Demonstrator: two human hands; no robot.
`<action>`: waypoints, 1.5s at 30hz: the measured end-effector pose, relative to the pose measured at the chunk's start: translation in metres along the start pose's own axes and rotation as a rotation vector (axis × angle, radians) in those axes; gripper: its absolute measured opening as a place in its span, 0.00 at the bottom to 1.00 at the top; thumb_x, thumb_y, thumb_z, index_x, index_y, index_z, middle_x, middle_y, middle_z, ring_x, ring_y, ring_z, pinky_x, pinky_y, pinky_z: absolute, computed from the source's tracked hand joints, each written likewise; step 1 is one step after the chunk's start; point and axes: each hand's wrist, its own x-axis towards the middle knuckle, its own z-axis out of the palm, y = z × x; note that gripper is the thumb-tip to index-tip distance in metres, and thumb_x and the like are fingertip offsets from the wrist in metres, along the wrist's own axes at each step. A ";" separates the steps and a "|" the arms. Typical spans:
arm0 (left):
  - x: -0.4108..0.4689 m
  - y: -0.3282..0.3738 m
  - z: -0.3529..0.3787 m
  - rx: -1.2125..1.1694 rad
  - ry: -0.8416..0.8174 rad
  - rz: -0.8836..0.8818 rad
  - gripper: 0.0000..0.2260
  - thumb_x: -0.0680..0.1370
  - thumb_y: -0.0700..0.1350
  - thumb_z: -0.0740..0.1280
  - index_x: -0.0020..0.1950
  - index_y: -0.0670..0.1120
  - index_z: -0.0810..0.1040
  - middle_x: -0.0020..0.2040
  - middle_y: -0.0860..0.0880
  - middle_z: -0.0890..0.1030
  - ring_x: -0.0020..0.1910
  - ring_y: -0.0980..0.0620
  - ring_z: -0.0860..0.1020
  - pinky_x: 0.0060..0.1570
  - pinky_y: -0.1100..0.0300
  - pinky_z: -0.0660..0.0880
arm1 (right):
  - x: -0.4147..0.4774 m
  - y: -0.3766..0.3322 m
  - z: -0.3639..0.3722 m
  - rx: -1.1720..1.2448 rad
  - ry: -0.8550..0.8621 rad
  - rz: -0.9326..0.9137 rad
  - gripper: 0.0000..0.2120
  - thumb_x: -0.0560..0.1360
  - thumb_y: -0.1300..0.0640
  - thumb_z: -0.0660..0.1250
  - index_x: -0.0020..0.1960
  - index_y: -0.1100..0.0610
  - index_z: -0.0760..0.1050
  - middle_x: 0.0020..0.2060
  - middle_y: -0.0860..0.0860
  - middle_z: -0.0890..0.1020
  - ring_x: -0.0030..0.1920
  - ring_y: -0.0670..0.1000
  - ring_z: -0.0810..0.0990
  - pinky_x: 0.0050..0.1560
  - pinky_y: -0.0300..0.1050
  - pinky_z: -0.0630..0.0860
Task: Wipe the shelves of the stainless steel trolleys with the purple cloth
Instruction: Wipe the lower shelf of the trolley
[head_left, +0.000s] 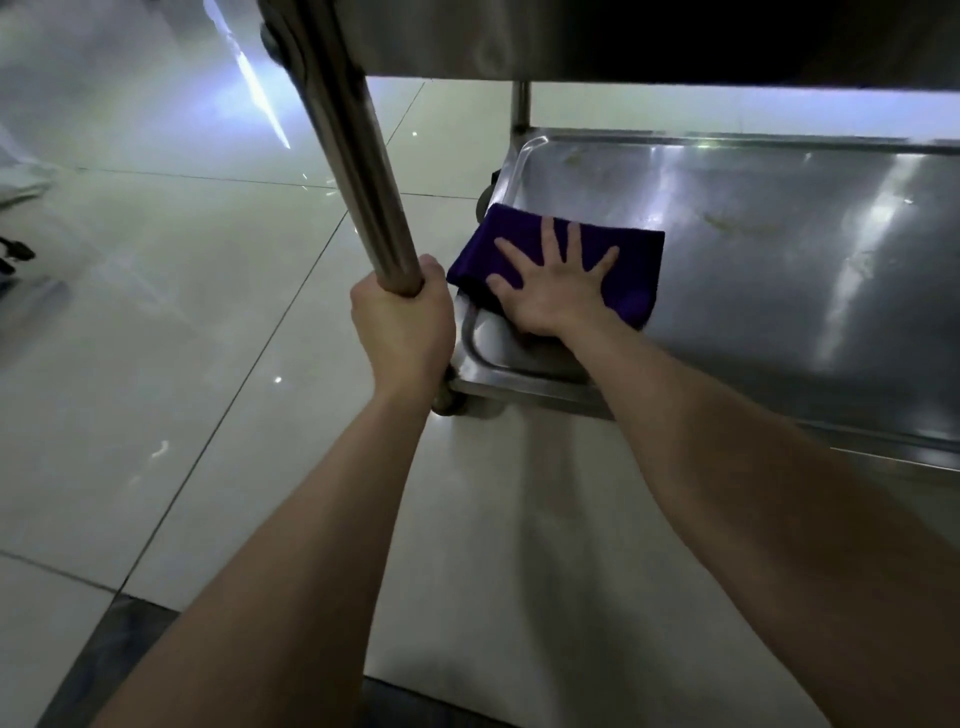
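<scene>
Purple cloth (561, 254): lies folded at the left end of the lower shelf (779, 270), its left edge draped over the shelf rim. Right hand (558, 283): flat on the cloth, fingers straight and spread, pressing down. Left hand (402, 325): fingers wrapped around the trolley's near upright post (358, 156), just beside the cloth. Faint streaks, possibly residue, mark the shelf further right. Tiled floor (182, 338) surrounds the trolley.

One cloth (634, 260). Two hands: the left hand (402, 322) and the right hand (556, 286). One trolley (545, 392), with two shelves in view, lower shelf (779, 270) and upper shelf (571, 41), and two posts, near post (353, 156) and far post (521, 106).
</scene>
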 end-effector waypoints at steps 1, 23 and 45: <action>-0.002 0.002 0.000 0.008 0.011 -0.002 0.16 0.78 0.49 0.68 0.38 0.39 0.70 0.33 0.38 0.73 0.32 0.43 0.73 0.35 0.38 0.79 | -0.019 -0.004 0.008 -0.003 0.015 -0.027 0.33 0.81 0.26 0.42 0.85 0.31 0.43 0.87 0.55 0.38 0.85 0.66 0.34 0.72 0.86 0.32; 0.001 -0.005 0.002 -0.005 -0.009 0.003 0.07 0.76 0.43 0.68 0.41 0.44 0.72 0.33 0.43 0.73 0.30 0.46 0.73 0.31 0.55 0.74 | -0.067 0.150 -0.015 0.032 0.028 0.245 0.45 0.69 0.13 0.35 0.83 0.27 0.40 0.87 0.50 0.37 0.85 0.61 0.32 0.72 0.84 0.32; 0.008 0.000 0.001 0.080 0.011 -0.023 0.10 0.78 0.48 0.70 0.40 0.45 0.77 0.30 0.47 0.79 0.29 0.49 0.80 0.36 0.54 0.81 | -0.096 0.102 -0.001 -0.006 -0.010 -0.175 0.33 0.81 0.24 0.47 0.84 0.29 0.48 0.88 0.51 0.44 0.87 0.56 0.39 0.79 0.77 0.35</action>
